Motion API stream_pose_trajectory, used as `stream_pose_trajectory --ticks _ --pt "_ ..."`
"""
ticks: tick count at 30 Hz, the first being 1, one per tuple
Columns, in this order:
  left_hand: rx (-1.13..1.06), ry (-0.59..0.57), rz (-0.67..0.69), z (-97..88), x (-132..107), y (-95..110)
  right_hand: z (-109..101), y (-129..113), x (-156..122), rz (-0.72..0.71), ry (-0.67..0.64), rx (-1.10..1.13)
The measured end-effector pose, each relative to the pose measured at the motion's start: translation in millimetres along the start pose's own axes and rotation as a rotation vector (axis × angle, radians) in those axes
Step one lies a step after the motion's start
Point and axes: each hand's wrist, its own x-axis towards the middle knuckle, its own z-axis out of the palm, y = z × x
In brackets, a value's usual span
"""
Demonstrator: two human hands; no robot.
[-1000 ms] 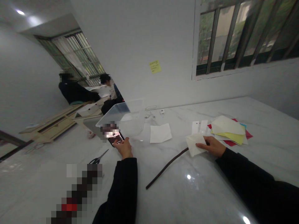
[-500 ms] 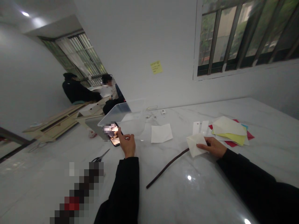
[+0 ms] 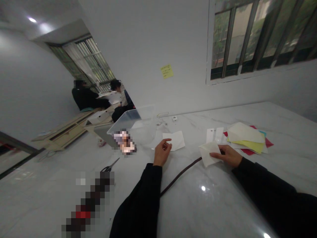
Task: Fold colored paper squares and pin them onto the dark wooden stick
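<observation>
Black, seemingly plain sleeves end at bare hands.

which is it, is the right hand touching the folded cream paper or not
Touching. The head view shows the right hand with its fingers lying directly on the folded cream paper, with no gap.

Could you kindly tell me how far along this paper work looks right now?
It's hard to judge exactly. Done-looking: the cream paper in the right hand appears folded. In hand: the right hand holds it, while the left hand sits open beside a flat white square sheet. Left: the stack of coloured paper, two white strips and the scissors lie apart from both hands.
</observation>
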Motion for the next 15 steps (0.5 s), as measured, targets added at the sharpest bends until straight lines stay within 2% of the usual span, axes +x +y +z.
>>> stream_pose_trajectory --ticks 3,6,10,15 --pt "-0.060 -0.255 -0.006 22.9 -18.3 20.4 1.6 1.1 -0.5 -0.018 -0.025 0.026" --pt "-0.087 -0.462 -0.014 36.7 -34.1 37.2 2.6 -0.5 -1.3 -0.040 -0.027 0.015" --pt "-0.092 -0.650 -0.033 39.2 -42.3 49.8 2.9 -6.5 -2.9 -0.056 -0.019 0.012" --pt "-0.177 -0.827 -0.111 34.4 -42.5 52.9 3.1 -7.5 -2.5 -0.037 0.007 0.038"
